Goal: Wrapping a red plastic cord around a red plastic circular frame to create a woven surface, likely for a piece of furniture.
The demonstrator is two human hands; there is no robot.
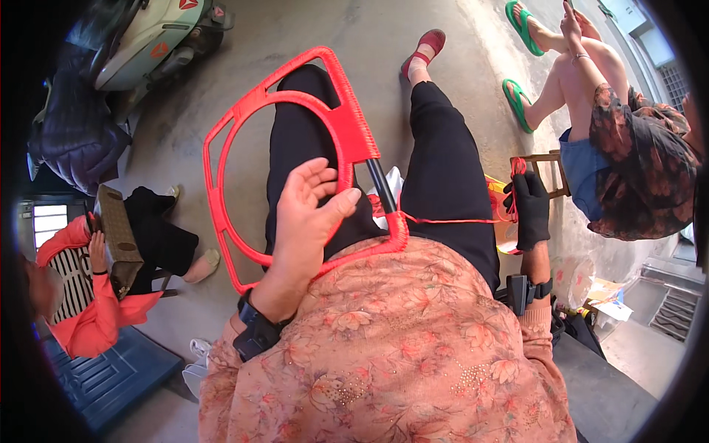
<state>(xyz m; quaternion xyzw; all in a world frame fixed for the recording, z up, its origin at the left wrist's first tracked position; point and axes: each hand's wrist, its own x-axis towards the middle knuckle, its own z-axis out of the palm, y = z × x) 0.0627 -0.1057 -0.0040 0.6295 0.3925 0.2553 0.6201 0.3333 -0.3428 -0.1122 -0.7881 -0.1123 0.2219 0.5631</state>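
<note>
A large red frame (354, 136), wound with cord and with an inner ring, rests across my lap and left thigh. One stretch of its right side is a bare black bar (381, 184). My left hand (310, 210) lies over the frame, fingers loosely apart, its thumb against the inner ring. A thin red cord (450, 221) runs taut from the frame's lower right corner to my right hand (529, 210). That hand wears a black glove and is closed on the cord, with loops of it showing above the fingers. Both wrists carry black strapped devices.
A yellow and red bag (505, 229) stands beside my right thigh, and something white lies between my legs. At the right sits a person in green sandals (517, 103); at the left, one with a brown handbag (118, 240). A scooter (151, 48) is parked far left.
</note>
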